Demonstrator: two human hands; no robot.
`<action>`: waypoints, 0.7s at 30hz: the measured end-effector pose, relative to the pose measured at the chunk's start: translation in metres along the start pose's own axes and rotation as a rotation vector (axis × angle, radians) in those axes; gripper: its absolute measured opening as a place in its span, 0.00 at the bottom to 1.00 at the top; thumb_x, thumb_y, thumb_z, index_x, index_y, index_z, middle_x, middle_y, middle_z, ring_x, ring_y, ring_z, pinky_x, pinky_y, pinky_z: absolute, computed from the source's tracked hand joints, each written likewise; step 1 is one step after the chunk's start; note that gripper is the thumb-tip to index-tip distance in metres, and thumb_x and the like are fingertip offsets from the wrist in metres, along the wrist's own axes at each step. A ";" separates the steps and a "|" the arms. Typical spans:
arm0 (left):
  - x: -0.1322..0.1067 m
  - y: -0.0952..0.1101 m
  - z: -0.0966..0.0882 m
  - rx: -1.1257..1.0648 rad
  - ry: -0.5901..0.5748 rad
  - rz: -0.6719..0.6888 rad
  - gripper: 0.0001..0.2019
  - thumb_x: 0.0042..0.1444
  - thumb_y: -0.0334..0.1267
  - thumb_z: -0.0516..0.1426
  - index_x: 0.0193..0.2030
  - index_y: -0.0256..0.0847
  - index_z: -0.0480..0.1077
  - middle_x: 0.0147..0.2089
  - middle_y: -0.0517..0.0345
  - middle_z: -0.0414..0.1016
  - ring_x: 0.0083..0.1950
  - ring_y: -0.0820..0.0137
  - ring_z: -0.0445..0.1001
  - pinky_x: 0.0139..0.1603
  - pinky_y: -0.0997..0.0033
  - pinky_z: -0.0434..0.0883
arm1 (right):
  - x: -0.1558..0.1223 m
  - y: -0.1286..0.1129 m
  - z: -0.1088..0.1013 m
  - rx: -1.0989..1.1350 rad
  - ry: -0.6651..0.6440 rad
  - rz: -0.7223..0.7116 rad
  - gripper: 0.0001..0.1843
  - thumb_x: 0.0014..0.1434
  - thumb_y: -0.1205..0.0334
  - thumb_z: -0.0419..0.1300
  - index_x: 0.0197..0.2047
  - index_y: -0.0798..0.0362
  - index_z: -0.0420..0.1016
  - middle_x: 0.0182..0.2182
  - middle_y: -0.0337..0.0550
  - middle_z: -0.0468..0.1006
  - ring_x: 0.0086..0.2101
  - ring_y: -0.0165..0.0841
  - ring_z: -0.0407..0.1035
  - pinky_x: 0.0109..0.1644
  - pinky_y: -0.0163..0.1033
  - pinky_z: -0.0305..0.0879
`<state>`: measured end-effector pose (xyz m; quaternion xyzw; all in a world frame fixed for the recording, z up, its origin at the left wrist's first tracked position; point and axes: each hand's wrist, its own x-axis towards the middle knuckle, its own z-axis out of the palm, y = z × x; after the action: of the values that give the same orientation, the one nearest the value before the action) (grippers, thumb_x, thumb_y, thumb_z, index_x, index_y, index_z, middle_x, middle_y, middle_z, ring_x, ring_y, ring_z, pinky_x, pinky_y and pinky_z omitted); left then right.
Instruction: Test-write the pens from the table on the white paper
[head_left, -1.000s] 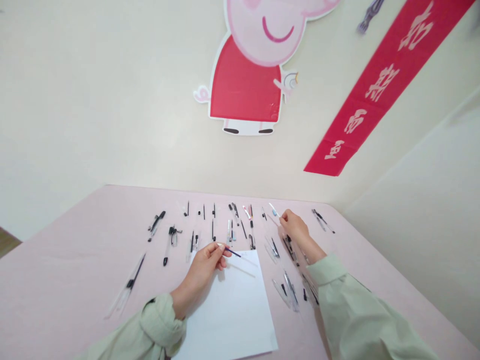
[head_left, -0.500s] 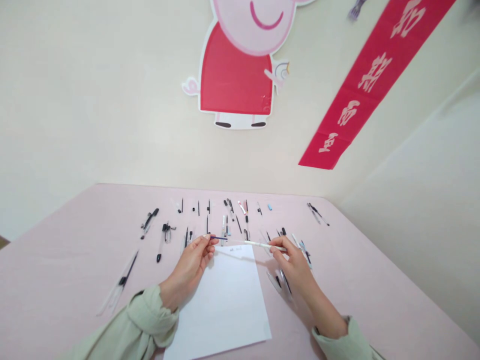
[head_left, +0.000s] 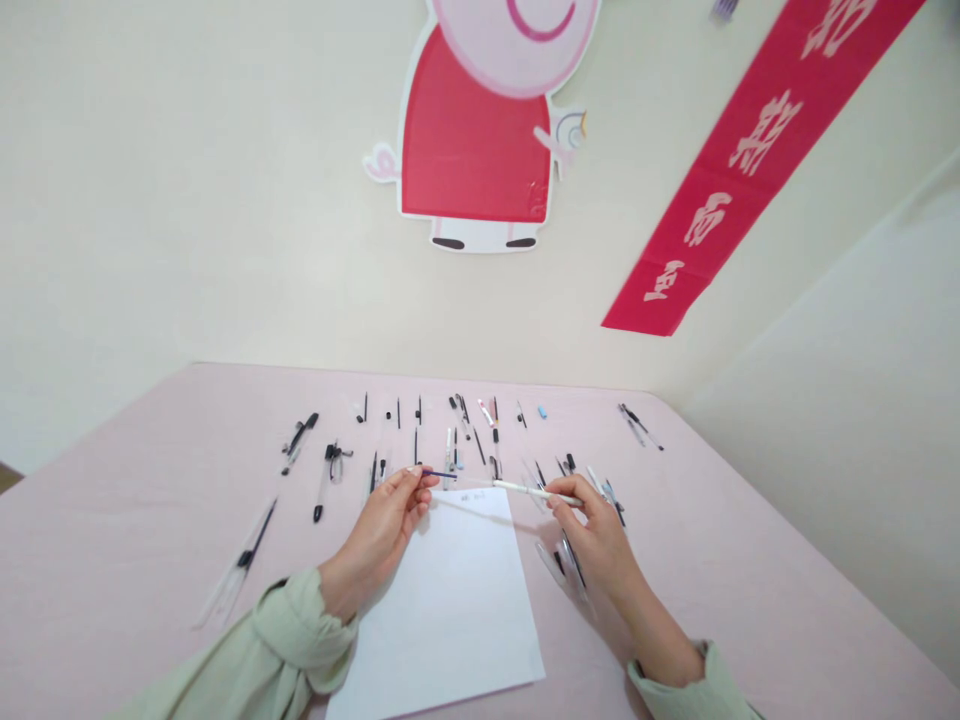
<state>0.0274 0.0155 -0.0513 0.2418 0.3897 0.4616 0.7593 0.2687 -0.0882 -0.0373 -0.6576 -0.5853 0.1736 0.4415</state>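
Observation:
My left hand [head_left: 382, 530] is closed in a pinch on a thin blue pen refill [head_left: 439, 474], whose tip points right above the top edge of a white sheet of paper [head_left: 450, 600]. My right hand [head_left: 596, 535] pinches a white pen barrel [head_left: 525, 489], which lies level and points left toward the refill. The two tips are a short gap apart. Both hands hover over the pink table [head_left: 150, 560], and both sleeves are pale green.
Several pens, clear barrels, caps and refills lie spread in rows across the table [head_left: 465, 430] behind and beside my hands. A small light blue cap [head_left: 541, 411] sits near the back. A cartoon pig cutout [head_left: 480, 130] and a red banner [head_left: 742, 170] hang on the wall.
My right hand came back from the far row with the white barrel and brought it level in front of the refill. In the last half second both hands barely moved.

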 end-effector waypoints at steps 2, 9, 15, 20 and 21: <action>0.000 0.000 0.000 0.004 -0.002 0.006 0.10 0.63 0.27 0.52 0.33 0.33 0.73 0.30 0.55 0.76 0.24 0.81 0.70 0.26 0.86 0.72 | 0.000 0.000 0.000 0.000 -0.003 0.003 0.06 0.61 0.60 0.54 0.37 0.51 0.71 0.35 0.42 0.75 0.39 0.36 0.70 0.44 0.39 0.64; -0.002 0.000 0.001 0.019 -0.008 0.009 0.09 0.63 0.28 0.53 0.34 0.33 0.73 0.31 0.55 0.76 0.25 0.81 0.70 0.27 0.86 0.71 | 0.001 -0.003 0.001 0.018 0.010 0.019 0.06 0.60 0.60 0.55 0.36 0.51 0.72 0.34 0.42 0.76 0.38 0.37 0.70 0.43 0.39 0.64; -0.002 0.000 0.000 0.036 -0.023 0.015 0.06 0.61 0.30 0.56 0.34 0.34 0.73 0.31 0.56 0.76 0.25 0.81 0.70 0.28 0.85 0.70 | -0.001 -0.003 0.001 0.034 0.002 0.040 0.06 0.60 0.60 0.55 0.36 0.51 0.72 0.33 0.42 0.75 0.38 0.37 0.69 0.43 0.40 0.65; 0.002 -0.005 -0.004 0.098 -0.070 0.041 0.05 0.58 0.34 0.59 0.35 0.35 0.74 0.32 0.56 0.77 0.26 0.80 0.69 0.29 0.84 0.68 | -0.001 -0.006 0.002 0.021 -0.026 0.044 0.07 0.60 0.61 0.54 0.36 0.51 0.72 0.33 0.42 0.76 0.37 0.36 0.70 0.43 0.39 0.64; 0.002 -0.006 -0.004 0.126 -0.089 0.056 0.06 0.57 0.36 0.60 0.35 0.35 0.74 0.33 0.56 0.77 0.27 0.80 0.69 0.28 0.84 0.68 | -0.002 -0.008 0.003 0.023 -0.043 0.043 0.07 0.60 0.61 0.54 0.37 0.51 0.73 0.34 0.42 0.76 0.37 0.36 0.70 0.42 0.39 0.64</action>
<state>0.0273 0.0146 -0.0590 0.3200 0.3768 0.4462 0.7460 0.2608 -0.0895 -0.0335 -0.6610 -0.5781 0.2041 0.4326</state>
